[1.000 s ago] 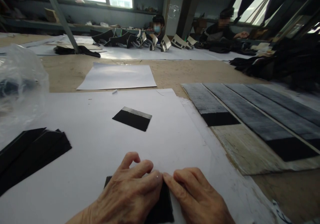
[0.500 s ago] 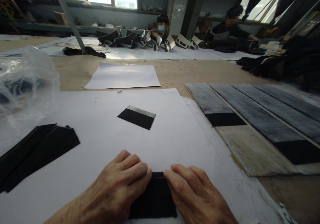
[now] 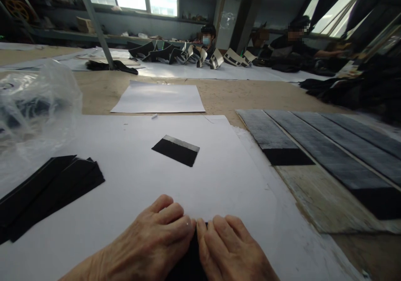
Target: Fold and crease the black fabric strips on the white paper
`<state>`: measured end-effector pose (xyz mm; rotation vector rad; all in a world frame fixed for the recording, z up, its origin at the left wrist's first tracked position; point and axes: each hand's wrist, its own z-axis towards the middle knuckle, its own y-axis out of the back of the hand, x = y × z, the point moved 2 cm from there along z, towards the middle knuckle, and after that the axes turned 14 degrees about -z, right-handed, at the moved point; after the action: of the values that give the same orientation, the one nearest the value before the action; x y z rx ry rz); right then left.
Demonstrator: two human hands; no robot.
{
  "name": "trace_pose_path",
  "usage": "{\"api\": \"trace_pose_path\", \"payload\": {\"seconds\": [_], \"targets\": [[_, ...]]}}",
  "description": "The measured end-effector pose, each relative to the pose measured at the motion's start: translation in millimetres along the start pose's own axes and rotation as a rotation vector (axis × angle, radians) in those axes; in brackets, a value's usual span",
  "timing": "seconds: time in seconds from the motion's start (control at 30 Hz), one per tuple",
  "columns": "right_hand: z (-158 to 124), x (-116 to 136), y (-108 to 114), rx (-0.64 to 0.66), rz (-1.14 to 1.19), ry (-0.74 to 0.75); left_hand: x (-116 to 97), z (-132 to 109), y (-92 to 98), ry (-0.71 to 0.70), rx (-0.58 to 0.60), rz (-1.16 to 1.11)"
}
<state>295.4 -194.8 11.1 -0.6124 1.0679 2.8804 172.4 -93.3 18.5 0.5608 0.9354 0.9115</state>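
Note:
Close in front of me a black fabric piece [image 3: 187, 266] lies on a large white sheet [image 3: 131, 180]. My left hand [image 3: 153, 233], fingers curled, pinches the far edge of this piece. Beside it, nearly touching, my right hand [image 3: 230, 247] has its fingertips pressed together on the same edge. Most of the piece is hidden under both hands. Farther out on the sheet sits a smaller black piece [image 3: 175, 152] with a grey strip along its far side. Several black strips [image 3: 53, 189] lie overlapped to the left.
On the right a board [image 3: 308, 197] carries long grey-coated strips [image 3: 288, 132] with black ends. A clear plastic bag [image 3: 37, 105] stands at left. Beyond are a white paper [image 3: 159, 98], a metal pole [image 3: 94, 24] and curved pieces [image 3: 216, 59]. Two people are across the table.
My right hand has slid left along the fabric's far edge, up against my left hand, and its fingers have drawn in. The whole view has shifted slightly.

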Motion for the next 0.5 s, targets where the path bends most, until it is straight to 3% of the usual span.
{"api": "trace_pose_path", "payload": {"seconds": [0.1,0.23,0.43,0.5], "targets": [[-4,3,-4,0.055,0.010,0.058,-3,-4,14.4,0.088,0.086,0.000],[-7,1,-3,-0.014,0.000,0.029,-2,-13,29.0,0.127,0.021,-0.094],[0,1,1,0.130,-0.052,0.137,3,-14,23.3,0.138,0.056,-0.080],[1,3,0,0.103,-0.083,0.126,4,-13,20.2,0.131,0.071,-0.064]]}}
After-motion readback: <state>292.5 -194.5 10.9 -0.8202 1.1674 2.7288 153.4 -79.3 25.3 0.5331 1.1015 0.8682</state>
